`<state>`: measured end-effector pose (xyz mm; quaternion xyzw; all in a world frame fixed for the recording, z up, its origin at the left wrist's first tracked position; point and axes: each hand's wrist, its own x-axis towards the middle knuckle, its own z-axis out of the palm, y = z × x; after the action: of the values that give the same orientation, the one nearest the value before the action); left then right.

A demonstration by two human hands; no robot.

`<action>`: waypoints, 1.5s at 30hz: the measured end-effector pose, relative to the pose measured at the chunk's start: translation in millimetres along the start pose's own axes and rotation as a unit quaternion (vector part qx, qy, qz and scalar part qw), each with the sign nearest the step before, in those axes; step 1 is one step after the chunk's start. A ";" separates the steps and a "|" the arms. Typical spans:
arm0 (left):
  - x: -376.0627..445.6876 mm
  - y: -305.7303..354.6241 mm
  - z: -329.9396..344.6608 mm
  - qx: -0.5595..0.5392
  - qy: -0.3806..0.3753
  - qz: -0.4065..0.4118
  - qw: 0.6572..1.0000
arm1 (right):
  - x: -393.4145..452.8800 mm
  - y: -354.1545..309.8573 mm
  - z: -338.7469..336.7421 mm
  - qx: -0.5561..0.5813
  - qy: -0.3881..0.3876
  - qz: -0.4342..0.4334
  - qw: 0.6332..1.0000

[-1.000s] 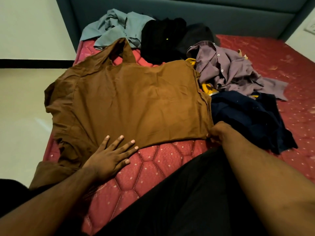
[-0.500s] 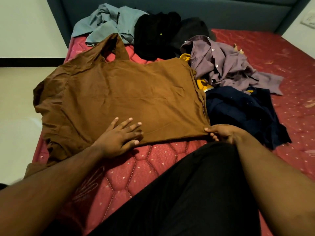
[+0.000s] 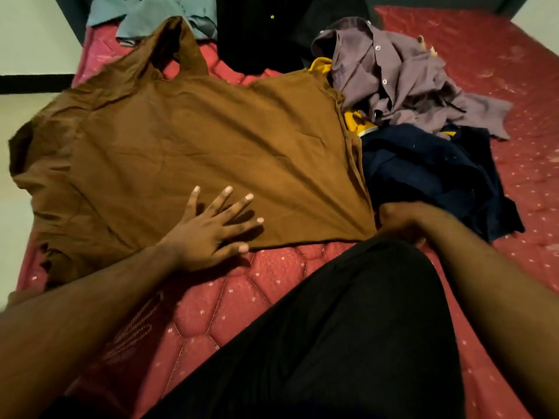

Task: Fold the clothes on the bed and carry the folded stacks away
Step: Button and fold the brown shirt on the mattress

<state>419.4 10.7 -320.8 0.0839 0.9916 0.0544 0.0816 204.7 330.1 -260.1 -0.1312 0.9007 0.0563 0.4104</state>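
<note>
Brown garment flat under left hand

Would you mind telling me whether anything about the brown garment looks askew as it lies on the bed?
Yes: the brown garment is spread mostly flat, but its left side hangs bunched over the mattress edge. The left hand presses its hem; the right hand grips the near right corner.

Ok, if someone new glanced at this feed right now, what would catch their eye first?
The big brown garment spread flat across the red mattress, with the left hand pressing open-fingered on its near hem and the right hand gripping its near right corner. Next, the unfolded heap beyond and to the right: purple shirt, navy garment, black and grey-blue clothes.
</note>
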 end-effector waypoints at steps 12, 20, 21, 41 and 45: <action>44.1 29.9 30.9 0.021 0.003 -0.017 1.000 | 102.4 -21.3 -1.3 -0.073 0.258 -0.353 0.897; 42.8 31.9 30.3 0.015 -0.013 -0.004 1.000 | 113.2 2.9 -37.4 0.445 0.267 -0.269 0.811; 42.9 32.1 29.8 0.010 -0.018 -0.007 1.000 | 106.4 13.2 -52.1 0.555 0.244 -0.219 0.764; 159.2 37.4 17.2 -0.027 0.062 -0.157 0.985 | 114.0 56.4 -54.1 0.200 0.186 0.011 0.962; 160.7 36.5 16.9 -0.023 0.063 -0.157 0.985 | 87.4 3.5 -70.3 0.046 0.244 0.014 0.969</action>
<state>271.8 76.2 -357.5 -0.0787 0.9941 0.0688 0.0284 97.8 302.1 -279.8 -0.1097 0.9769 -0.0128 0.1832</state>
